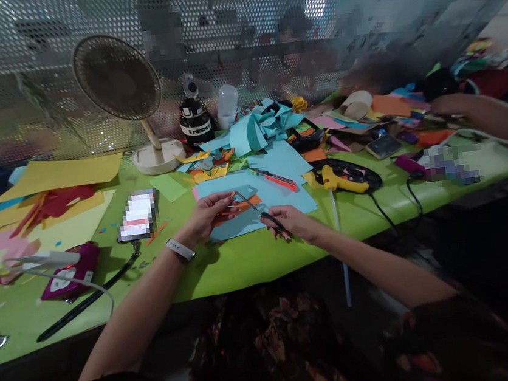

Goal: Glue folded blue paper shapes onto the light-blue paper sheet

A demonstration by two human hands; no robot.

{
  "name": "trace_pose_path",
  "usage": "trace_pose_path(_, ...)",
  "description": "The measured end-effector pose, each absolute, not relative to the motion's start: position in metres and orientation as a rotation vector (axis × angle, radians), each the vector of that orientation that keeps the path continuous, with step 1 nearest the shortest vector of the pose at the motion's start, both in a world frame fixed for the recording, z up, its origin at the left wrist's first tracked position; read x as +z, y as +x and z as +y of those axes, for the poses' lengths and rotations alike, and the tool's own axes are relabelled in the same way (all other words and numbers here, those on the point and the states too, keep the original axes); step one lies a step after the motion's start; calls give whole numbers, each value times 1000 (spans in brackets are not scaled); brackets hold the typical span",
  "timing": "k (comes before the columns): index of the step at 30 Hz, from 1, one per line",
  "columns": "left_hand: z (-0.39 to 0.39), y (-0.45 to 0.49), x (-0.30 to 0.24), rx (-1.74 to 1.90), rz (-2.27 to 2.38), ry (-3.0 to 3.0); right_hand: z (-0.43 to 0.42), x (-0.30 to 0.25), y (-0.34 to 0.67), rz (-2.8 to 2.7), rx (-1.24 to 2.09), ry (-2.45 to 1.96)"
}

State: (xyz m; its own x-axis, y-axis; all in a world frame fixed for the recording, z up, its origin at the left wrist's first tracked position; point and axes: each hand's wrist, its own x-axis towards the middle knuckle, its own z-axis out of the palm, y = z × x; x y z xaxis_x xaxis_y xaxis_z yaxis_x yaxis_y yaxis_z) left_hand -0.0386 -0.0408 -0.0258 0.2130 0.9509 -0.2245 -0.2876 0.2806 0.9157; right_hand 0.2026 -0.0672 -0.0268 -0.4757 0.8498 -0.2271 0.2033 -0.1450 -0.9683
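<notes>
My left hand pinches a small strip of orange paper just above a light blue sheet. In my right hand is a pair of scissors with dark handles, its blades reaching left to the orange paper. How far the blades are apart is too small to tell. Behind the scissors, an orange-red utility knife lies on the blue paper. A yellow glue gun rests on a round black object to the right of my hands.
A fan, a dark bottle and heaped blue paper scraps stand along the back. Left are a phone, a purple power bank with cable, and yellow sheets. Another person's arm reaches in at right.
</notes>
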Motion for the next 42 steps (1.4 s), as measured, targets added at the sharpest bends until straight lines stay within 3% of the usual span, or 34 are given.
trace_pose_path(42, -41, -35, -39, 996, 916, 897, -65, -31, 204, -1675, 1653, -1286)
